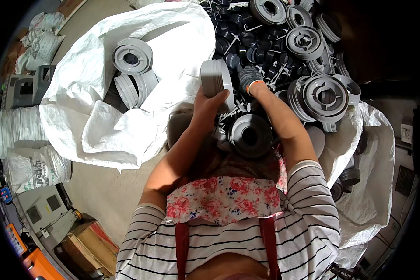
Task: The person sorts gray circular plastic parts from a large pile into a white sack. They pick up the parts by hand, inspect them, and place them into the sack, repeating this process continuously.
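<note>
My left hand [208, 105] is bare and closed round the lower side of a grey ribbed plastic ring fitting [212, 77], thumb across its rim. The ring is held on edge, between the white sack and the dark pile. In a dark knitted glove with an orange cuff, my right hand [250, 78] reaches into a heap of small black plastic caps [261, 55] with pale plastic sprues [281, 73] among them. Its fingers are partly hidden there, so I cannot tell what they hold. Just in front of my lap sits a dark grey round fitting [250, 136].
A wide-mouthed white woven sack [98, 122] stands at left with grey fittings [132, 57] inside. More grey ring fittings [325, 98] are stacked right of the pile. Another white sack [371, 186] with dark parts stands at lower right; a wooden crate [89, 249] lies lower left.
</note>
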{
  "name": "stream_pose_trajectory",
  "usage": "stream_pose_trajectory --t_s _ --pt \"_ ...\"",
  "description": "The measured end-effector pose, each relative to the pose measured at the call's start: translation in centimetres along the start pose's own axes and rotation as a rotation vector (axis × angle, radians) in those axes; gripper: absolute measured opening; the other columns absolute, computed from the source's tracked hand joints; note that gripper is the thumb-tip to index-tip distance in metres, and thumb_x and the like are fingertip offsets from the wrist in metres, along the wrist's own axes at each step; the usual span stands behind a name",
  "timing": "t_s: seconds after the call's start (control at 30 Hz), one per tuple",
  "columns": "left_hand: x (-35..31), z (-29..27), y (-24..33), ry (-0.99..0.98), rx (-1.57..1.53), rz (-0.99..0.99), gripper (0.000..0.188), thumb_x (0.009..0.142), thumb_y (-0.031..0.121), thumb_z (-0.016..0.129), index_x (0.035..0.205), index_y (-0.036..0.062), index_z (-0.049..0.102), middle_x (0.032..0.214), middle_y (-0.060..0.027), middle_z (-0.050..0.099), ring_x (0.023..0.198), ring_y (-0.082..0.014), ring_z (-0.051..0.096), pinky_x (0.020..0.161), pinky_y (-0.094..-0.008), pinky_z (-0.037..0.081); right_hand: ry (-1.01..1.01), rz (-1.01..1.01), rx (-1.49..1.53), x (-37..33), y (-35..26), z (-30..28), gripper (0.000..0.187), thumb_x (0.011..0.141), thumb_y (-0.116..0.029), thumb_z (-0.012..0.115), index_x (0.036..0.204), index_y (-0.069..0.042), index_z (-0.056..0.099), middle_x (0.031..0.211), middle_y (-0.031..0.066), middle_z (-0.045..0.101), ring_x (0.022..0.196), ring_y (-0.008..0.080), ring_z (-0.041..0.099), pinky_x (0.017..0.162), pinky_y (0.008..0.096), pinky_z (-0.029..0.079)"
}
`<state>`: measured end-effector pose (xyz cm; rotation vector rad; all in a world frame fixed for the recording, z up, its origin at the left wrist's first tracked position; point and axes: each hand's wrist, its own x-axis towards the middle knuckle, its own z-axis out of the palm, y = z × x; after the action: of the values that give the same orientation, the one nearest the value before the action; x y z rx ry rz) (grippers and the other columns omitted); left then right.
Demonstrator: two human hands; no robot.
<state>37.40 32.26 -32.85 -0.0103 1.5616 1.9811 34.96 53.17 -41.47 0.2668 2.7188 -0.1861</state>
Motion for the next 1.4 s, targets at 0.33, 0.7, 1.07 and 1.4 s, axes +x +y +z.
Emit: stream_pose_trajectory --t_s 0.33,0.7,1.07,1.4 --pt "-0.9 0.7 0.8 -0.227 -0.168 0.013 0.034 0.082 0.017 0.066 0.107 -0.0037 0.056 0.092 -0.0093 0.063 0.08 -0.0186 0.062 0.071 -0.0299 0.051 0.834 -0.344 0.541 -12.6 -1.8 -6.1 0.044 0.079 -0.031 0.065 0.111 -0.002 0.059 0.112 0.0222 0.059 0.107 0.0372 0.055 0.093 0.0423 0.044" --pt "-6.9 1.1 2.5 -0.266 -0.083 -0.102 0.031 0.081 0.017 0.064 0.098 -0.0079 0.058 0.083 -0.0116 0.063 0.069 -0.0187 0.061 0.064 -0.031 0.05 0.292 -0.35 0.295 -19.2 -3.6 -10.2 0.082 0.062 -0.039 0.076 0.123 0.006 0.044 0.114 0.0285 0.051 0.109 0.0406 0.05 0.097 0.0427 0.04" --pt "-8.5 1.0 1.9 -0.386 0.078 -0.052 0.032 0.081 0.02 0.063 0.096 -0.0076 0.061 0.08 -0.011 0.065 0.068 -0.0179 0.061 0.062 -0.0299 0.048 0.579 -0.564 0.396 -21.6 -2.6 -7.8 0.072 0.068 -0.031 0.072 0.126 0.002 0.045 0.117 0.0263 0.051 0.11 0.0405 0.05 0.097 0.0424 0.04" --pt "-11.3 1.7 1.1 -0.134 0.313 0.079 0.03 0.078 0.015 0.069 0.103 0.0 0.061 0.088 -0.0065 0.065 0.075 -0.0147 0.061 0.07 -0.0276 0.049 -0.137 0.046 1.561 -20.9 -4.7 -5.9 0.061 0.085 -0.058 0.053 0.098 0.002 0.058 0.063 0.0138 0.06 0.045 0.0222 0.059 0.039 0.036 0.05"
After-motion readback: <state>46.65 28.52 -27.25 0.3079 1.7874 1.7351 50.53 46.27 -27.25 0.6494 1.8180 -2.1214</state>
